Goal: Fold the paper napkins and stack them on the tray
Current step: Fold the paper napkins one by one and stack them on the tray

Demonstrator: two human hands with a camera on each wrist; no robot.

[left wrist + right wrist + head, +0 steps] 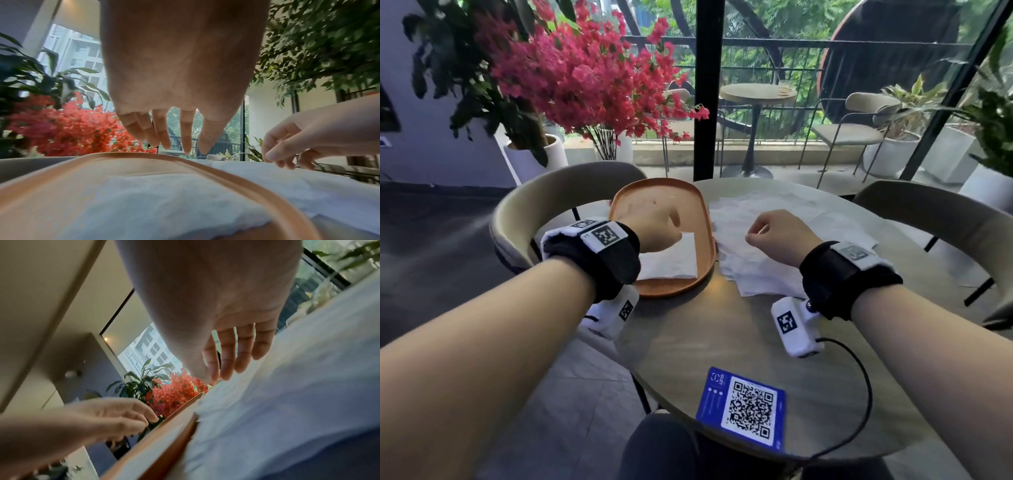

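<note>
A round grey-green table stands by a big window. On it, at about 11 o'clock, lies a long orange tray with round corners. One folded white paper napkin lies flat in the near end of the tray.

The left hand hangs over the tray, above the far edge of the folded napkin. From the left wrist view its fingers point down, loose and a little spread, with nothing in them. They do not touch the tray.

Just right of the tray, at about 1 o'clock, a heap of loose white paper napkins is spread flat on the table, some lying over others. The heap touches the tray's right rim. The right hand is over this heap, with its fingers gently bent down to the paper. The right wrist view shows its fingertips right at the top sheet, but I cannot tell if they pinch it or only touch it.

At 6 o'clock, near the table's edge, lies a blue card with a black and white square code. A thin black cable curves over the table at 4 o'clock. Pink-red flowers stand behind the tray.
</note>
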